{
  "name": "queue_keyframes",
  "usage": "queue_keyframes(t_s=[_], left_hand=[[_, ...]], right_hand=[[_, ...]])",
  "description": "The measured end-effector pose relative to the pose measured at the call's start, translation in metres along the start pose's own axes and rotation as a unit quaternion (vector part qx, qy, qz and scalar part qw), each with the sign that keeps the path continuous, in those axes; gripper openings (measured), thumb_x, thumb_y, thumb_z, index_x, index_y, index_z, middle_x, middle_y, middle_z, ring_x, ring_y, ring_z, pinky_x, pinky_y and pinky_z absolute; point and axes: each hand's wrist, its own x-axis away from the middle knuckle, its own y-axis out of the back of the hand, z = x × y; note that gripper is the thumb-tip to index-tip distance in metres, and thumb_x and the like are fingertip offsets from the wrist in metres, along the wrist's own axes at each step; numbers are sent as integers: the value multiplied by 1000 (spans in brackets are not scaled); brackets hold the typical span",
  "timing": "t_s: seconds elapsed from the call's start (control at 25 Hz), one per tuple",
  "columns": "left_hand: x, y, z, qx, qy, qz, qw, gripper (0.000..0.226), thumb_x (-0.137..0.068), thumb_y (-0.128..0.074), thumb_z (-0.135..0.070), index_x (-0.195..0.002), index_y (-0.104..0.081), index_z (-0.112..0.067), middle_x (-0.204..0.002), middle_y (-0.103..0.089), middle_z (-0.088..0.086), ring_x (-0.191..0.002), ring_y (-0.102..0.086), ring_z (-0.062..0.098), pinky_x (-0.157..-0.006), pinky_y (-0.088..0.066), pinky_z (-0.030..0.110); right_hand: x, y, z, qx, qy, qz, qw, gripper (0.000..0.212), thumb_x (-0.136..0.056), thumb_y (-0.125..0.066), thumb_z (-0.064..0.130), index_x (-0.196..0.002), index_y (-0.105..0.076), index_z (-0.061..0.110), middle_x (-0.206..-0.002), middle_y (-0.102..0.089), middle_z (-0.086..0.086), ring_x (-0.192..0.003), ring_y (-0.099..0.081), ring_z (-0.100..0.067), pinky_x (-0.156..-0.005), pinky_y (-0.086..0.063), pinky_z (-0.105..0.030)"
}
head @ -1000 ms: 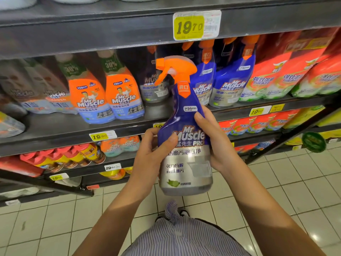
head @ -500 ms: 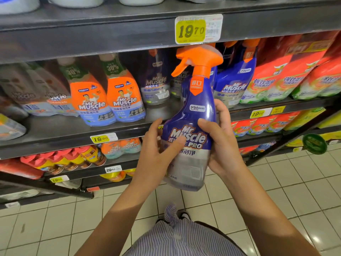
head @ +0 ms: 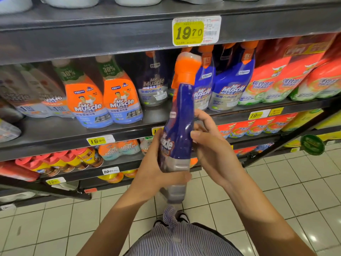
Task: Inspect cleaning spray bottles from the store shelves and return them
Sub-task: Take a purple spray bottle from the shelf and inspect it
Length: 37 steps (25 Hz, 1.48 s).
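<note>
Head view: left hand (head: 156,170) and right hand (head: 212,145) both gripped the bottle (head: 180,117). Inspection seemed underway; its return to the shelf (head: 55,130) was not yet done.

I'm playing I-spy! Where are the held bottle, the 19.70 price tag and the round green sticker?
held bottle (head: 180,117), head view, blue body.
19.70 price tag (head: 188,33), head view, yellow part.
round green sticker (head: 312,144), head view, middle.

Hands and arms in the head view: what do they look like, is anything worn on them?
The left hand and right hand are bare: no gloves, rings or watch show. No sleeves cover the visible forearms. Below them is a blue-and-white striped fabric garment.
</note>
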Motion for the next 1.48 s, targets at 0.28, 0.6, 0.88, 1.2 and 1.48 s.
queue_keyframes(t_s=[0.28,0.6,0.88,1.2,1.48], left_hand=[[15,-1,11,338,45,49,939,59,-44,-90,-33,-100,-75,-19,-90,-75,2,-81,-72,18,-68,-58,31],[9,5,-4,76,94,0,993,46,-63,-69,-46,-108,-64,-52,-136,-51,-2,-127,-50,24,-97,-50,45],[4,12,5,166,104,-51,979,59,-73,-67,-19,-129,-52,-28,-113,-71,0,-99,-70,18,-70,-57,26],[11,18,15,198,86,-61,975,56,-75,-66,-17,-129,-53,-25,-115,-70,2,-102,-69,20,-70,-57,27],[11,30,32,103,54,-38,992,87,-54,-89,-15,-128,-45,-26,-111,-71,5,-101,-69,24,-73,-57,29]], right_hand=[[-2,3,-22,110,-4,-47,993,70,-68,-75,29,-132,-50,24,-136,-53,-6,-121,-54,-17,-97,-47,-34],[4,4,-37,-70,-22,-68,995,50,-80,-73,23,-122,-55,3,-108,-69,-14,-89,-69,-23,-74,-56,-32],[1,7,-34,161,50,-176,970,33,-79,-73,29,-104,-61,11,-90,-71,3,-79,-68,-8,-67,-53,-23],[-8,7,-21,140,19,-94,986,35,-83,-65,19,-115,-62,3,-96,-73,-2,-81,-69,-8,-66,-54,-20],[-3,24,-24,151,-23,-23,988,56,-65,-75,11,-120,-63,10,-100,-75,-3,-89,-70,-18,-71,-59,-31]])
